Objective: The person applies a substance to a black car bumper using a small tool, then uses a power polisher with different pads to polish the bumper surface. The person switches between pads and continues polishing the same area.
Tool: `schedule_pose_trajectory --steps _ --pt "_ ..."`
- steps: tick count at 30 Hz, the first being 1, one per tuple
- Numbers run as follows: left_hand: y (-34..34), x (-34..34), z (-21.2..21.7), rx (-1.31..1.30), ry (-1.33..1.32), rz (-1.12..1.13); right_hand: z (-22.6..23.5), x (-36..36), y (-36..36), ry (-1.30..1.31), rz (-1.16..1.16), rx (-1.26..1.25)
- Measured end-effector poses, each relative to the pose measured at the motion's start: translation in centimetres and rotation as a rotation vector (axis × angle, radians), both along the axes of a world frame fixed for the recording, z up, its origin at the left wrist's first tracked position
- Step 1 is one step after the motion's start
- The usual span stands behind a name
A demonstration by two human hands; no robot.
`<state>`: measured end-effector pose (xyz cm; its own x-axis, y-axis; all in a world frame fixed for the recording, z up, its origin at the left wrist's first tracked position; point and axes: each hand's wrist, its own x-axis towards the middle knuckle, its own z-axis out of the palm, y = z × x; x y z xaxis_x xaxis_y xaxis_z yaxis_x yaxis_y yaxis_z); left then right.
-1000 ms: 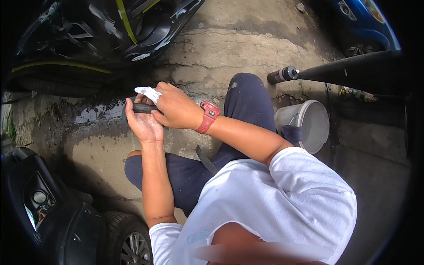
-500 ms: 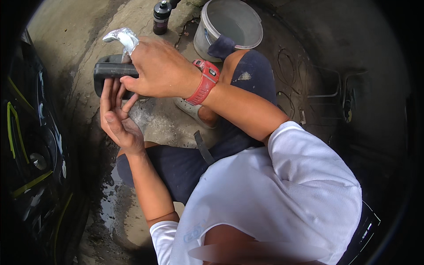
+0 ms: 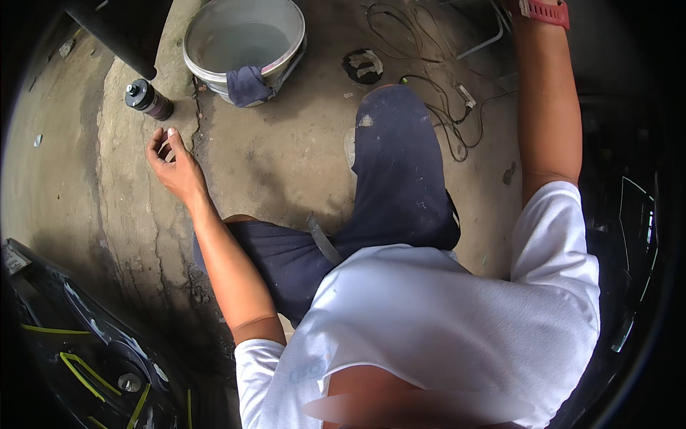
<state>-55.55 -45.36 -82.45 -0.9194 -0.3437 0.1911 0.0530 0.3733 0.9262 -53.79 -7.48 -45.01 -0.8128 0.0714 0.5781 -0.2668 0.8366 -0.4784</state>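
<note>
My left hand [image 3: 176,169] is raised over the concrete floor, in front of a dark bottle with a black cap [image 3: 148,99]. Its fingers are loosely bent, with a gap between them and the thumb, and I see nothing held. Stretched far out, my right arm [image 3: 549,107] runs to the upper right edge. A red wristwatch [image 3: 547,11] shows there at the wrist, but the hand itself is cut off, so what it holds or touches is hidden.
A pale bucket of cloudy water [image 3: 246,43] stands ahead, a dark cloth [image 3: 248,86] over its rim. Black cables [image 3: 450,121] and a roll of tape [image 3: 362,66] lie on the floor. A dark panel with yellow-green tape strips [image 3: 86,375] is at lower left.
My hands have parted. The black block they held, and the white-smeared thing by my right hand, are out of view. My right arm has swung far right; the view has shifted right.
</note>
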Motion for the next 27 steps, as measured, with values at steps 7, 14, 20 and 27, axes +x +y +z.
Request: schedule_pose_trajectory --steps 7,14,20,27 --pt "-2.6 -0.5 -3.0 0.007 -0.162 -0.001 -18.0 -9.8 16.8 -0.46 -0.432 0.323" --pt "-2.8 -0.1 -2.2 -0.067 -0.272 0.041 -33.1 -12.4 26.5 -0.692 -0.652 0.212" --pt "0.1 0.9 0.0 -0.349 -0.306 0.096 -38.6 -15.2 28.0 -0.641 -0.674 0.249" --pt "7.7 8.8 4.0 -0.409 -0.586 -0.294 -33.0 -14.5 24.0 -0.952 -0.416 0.325"
